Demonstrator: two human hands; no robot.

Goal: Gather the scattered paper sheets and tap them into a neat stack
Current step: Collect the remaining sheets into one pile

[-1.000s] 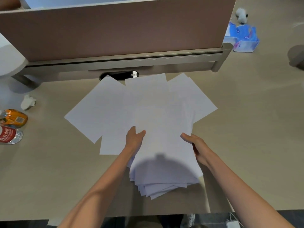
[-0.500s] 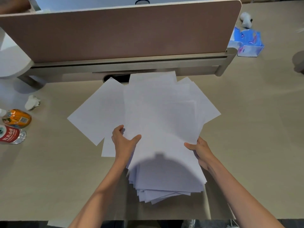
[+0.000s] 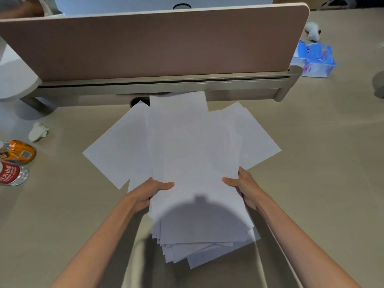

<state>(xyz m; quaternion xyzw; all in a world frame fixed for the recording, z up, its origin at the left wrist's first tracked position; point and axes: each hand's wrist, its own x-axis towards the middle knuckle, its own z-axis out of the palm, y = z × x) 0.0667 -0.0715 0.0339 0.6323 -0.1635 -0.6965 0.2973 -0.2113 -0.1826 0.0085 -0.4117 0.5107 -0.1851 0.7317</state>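
Note:
A loose stack of white paper sheets (image 3: 195, 163) is lifted over the beige desk, its near edges fanned out unevenly. My left hand (image 3: 152, 190) grips the stack's left edge, thumb on top. My right hand (image 3: 242, 183) grips its right edge the same way. Under the stack, a white sheet (image 3: 118, 150) lies flat on the desk at the left, and another sheet (image 3: 257, 140) lies at the right. The sheets beneath the stack are partly hidden.
A brown desk divider (image 3: 145, 44) on a metal rail runs across the back. Two bottles (image 3: 16, 161) and a crumpled tissue (image 3: 38, 132) lie at the left edge. A blue tissue pack (image 3: 315, 59) sits at the back right.
Both hands have closed on the sides of the stack and raised it, pulling more sheets together. The top sheets now reach the divider rail.

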